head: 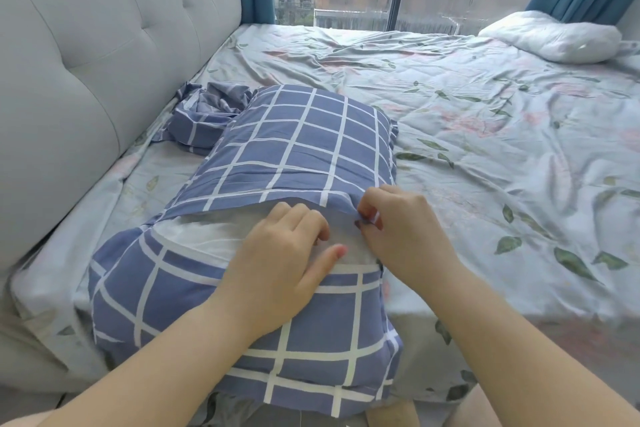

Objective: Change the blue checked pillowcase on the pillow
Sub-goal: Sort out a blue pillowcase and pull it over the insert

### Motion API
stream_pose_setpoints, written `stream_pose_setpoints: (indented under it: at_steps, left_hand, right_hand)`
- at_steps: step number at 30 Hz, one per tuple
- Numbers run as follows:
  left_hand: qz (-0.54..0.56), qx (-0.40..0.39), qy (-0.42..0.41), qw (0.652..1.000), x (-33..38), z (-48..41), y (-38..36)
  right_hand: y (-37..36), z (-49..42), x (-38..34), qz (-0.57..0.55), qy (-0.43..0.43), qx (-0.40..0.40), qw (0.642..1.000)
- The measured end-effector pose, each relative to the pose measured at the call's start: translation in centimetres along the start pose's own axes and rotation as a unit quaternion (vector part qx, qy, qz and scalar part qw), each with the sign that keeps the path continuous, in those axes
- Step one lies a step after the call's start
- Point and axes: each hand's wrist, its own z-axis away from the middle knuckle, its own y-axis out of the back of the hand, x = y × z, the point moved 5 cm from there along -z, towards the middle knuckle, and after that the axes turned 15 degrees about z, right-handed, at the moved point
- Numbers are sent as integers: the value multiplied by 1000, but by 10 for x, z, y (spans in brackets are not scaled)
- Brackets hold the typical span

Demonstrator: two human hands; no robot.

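Tucking the soft white pillow (201, 239) inside the blue checked cotton pillowcase (304, 135), I judge.
My right hand (398, 218) pinches the flap hem; my left hand (284, 253) presses the pillow, fingers loosely bent. Next: draw the flap over.

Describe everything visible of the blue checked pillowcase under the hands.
The blue cotton-looking pillowcase with white grid lines lies on the floral bed sheet, filled and creased. Its envelope opening gapes, showing the white pillow. The right hand pinches the upper flap's edge; the left hand rests on the exposed pillow.
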Motion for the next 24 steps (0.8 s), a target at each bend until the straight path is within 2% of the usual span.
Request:
stream_pose_setpoints:
  at_steps: [2,4,8,11,14,17,20,24]
  left_hand:
    - [-52,7,6,999,-2,-1,4]
    - [-84,-29,29,996,-8,3,1]
    - [-135,-93,56,985,-13,7,-5]
    - [-161,-123,67,977,-9,3,1]
    - [-121,-182,116,969,-14,4,14]
    - [-70,-161,96,980,-20,1,23]
    - [-73,-131,54,987,-23,-4,19]
    - [-117,-204,76,969,-23,8,14]
  right_hand:
    - [1,0,9,-48,-41,-16,998]
    - [2,0,18,-124,-62,-49,989]
    - [5,0,20,-189,-38,-88,977]
    - [2,-3,18,-161,-44,-31,985]
    - [-5,-10,6,-127,-15,28,991]
    - [-12,-19,-7,-95,40,63,993]
    - [-17,-29,-14,-54,69,74,993]
    - [-19,-37,-21,-82,97,70,989]
